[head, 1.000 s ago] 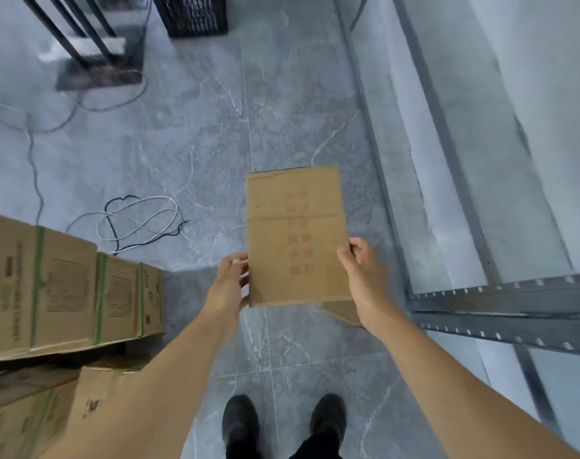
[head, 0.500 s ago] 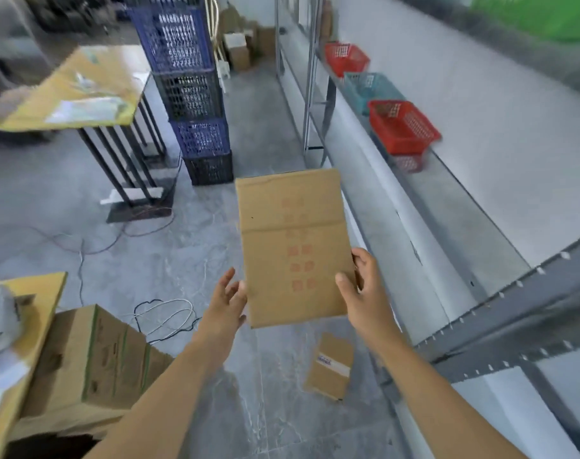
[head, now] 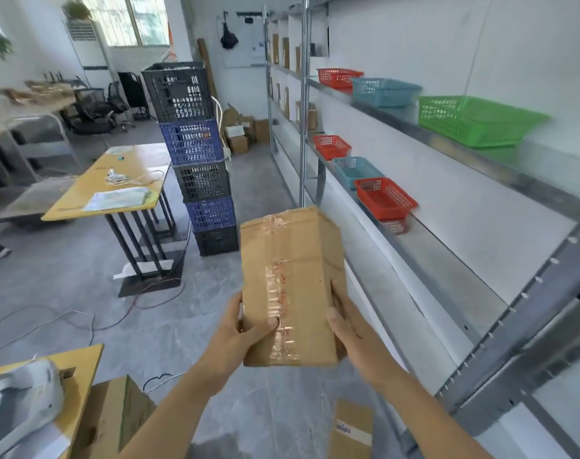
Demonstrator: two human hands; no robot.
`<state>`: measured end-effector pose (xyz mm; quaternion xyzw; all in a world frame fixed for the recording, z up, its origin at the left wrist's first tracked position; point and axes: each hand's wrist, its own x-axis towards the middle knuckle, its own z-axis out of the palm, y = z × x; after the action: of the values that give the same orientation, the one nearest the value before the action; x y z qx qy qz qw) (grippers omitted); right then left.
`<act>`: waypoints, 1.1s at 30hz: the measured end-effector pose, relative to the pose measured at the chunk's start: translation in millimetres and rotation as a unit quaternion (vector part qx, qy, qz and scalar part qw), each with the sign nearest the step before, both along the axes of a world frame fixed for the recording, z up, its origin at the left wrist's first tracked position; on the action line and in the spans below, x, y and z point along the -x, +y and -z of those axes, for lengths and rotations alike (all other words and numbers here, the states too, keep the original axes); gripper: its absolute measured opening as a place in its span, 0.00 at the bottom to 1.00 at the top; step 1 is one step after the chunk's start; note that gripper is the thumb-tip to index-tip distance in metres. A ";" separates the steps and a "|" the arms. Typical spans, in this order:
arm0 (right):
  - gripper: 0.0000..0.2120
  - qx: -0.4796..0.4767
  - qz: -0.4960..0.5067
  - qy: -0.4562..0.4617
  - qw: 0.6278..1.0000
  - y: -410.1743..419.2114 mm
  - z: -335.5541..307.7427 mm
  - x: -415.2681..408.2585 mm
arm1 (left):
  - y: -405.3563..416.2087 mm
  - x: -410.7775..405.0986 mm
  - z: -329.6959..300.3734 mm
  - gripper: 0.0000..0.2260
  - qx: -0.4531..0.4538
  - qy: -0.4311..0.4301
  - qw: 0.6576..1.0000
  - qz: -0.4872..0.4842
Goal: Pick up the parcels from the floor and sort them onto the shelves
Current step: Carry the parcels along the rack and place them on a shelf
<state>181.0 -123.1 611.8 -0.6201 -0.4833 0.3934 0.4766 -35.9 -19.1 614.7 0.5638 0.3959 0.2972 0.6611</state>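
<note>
I hold a brown cardboard parcel (head: 290, 286) upright in front of me, its taped seam facing me. My left hand (head: 240, 329) grips its lower left edge with the thumb on the front. My right hand (head: 348, 326) grips the lower right edge. A second small parcel (head: 349, 429) with a white label lies on the floor below, beside the shelf post. The metal shelves (head: 447, 270) run along the right wall, holding red baskets (head: 384, 198), blue baskets (head: 356, 170) and a green basket (head: 474, 120).
A tower of stacked black and blue crates (head: 195, 157) stands ahead on the left. A yellow table (head: 113, 183) is further left, with cables on the floor. A large carton (head: 116, 415) sits at bottom left beside another yellow table (head: 79, 366) with a grey bag.
My view has risen from the floor to the room and shelves. The parcel has been turned, so its taped side now faces me. Both hands kept hold of it.
</note>
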 end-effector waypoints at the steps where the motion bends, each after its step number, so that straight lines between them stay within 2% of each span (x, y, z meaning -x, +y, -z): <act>1: 0.36 -0.006 -0.018 0.020 1.000 -1.0 -4.6 2.5 | -3.4 0.3 -3.0 0.29 -0.002 -0.001 1.000 -0.004; 4: 0.36 -0.027 -0.020 0.044 0.998 -4.1 -13.1 3.6 | -10.1 3.2 -6.8 0.20 -0.011 0.003 1.000 0.001; 7: 0.32 -0.025 0.001 0.053 0.998 -6.7 -14.6 0.3 | -14.9 4.3 -10.9 0.15 0.004 0.014 1.000 0.000; 10: 0.33 -0.036 0.029 0.088 0.995 -13.8 -16.4 -2.0 | -15.8 5.0 -16.3 0.16 0.014 0.007 1.000 0.012; 14: 0.29 -0.077 0.064 0.157 0.983 -24.4 -15.3 -0.6 | -14.9 8.1 -15.7 0.19 -0.045 0.011 0.998 0.041; 15: 0.28 -0.079 0.069 0.181 0.978 -26.2 -14.8 -0.8 | -15.8 9.5 -14.5 0.21 -0.059 0.006 0.997 0.038; 16: 0.27 -0.086 0.066 0.205 0.973 -27.1 -13.1 -1.6 | -16.9 10.6 -14.3 0.28 -0.069 0.007 0.997 0.036; 18: 0.27 -0.095 0.051 0.247 0.963 -28.1 -10.1 -2.0 | -19.2 14.2 -13.4 0.48 -0.033 -0.005 0.999 0.037; 19: 0.29 -0.095 0.049 0.266 0.958 -28.1 -9.2 -2.1 | -18.9 16.9 -10.5 0.55 0.000 -0.021 0.999 0.040; 21: 0.31 -0.092 0.051 0.284 0.953 -28.6 -5.6 -4.8 | -20.3 23.2 -7.7 0.58 0.041 -0.043 0.997 0.045; 23: 0.30 -0.090 0.043 0.232 0.967 -30.0 -5.3 -6.5 | -23.2 30.1 -6.8 0.55 0.055 -0.038 0.997 0.035; 25: 0.19 -0.058 0.044 0.109 0.991 -28.5 -7.3 -3.9 | -27.4 35.7 -9.4 0.45 0.086 -0.048 0.995 0.027; 27: 0.19 -0.033 0.052 0.019 0.998 -26.8 -6.0 -3.1 | -31.5 39.7 -13.2 0.39 0.109 -0.061 0.992 0.032; 29: 0.18 -0.044 0.064 -0.020 0.997 -26.8 -2.4 -2.5 | -33.2 40.9 -12.8 0.40 0.094 -0.058 0.994 0.027; 30: 0.21 -0.053 0.059 -0.025 0.997 -27.3 -1.1 -1.6 | -34.0 40.9 -12.3 0.42 0.079 -0.057 0.995 0.021; 31: 0.24 -0.055 0.057 -0.026 0.997 -27.2 -0.2 -0.1 | -34.4 41.4 -12.0 0.43 0.066 -0.058 0.996 0.014; 33: 0.23 -0.055 0.059 -0.015 0.997 -27.9 -4.2 3.8 | -33.7 42.0 -11.1 0.43 0.050 -0.061 0.997 0.005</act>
<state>177.2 -151.0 616.0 -0.6264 -0.4740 0.3279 0.5249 -77.9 -52.8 625.8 0.5128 0.3661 0.3073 0.7132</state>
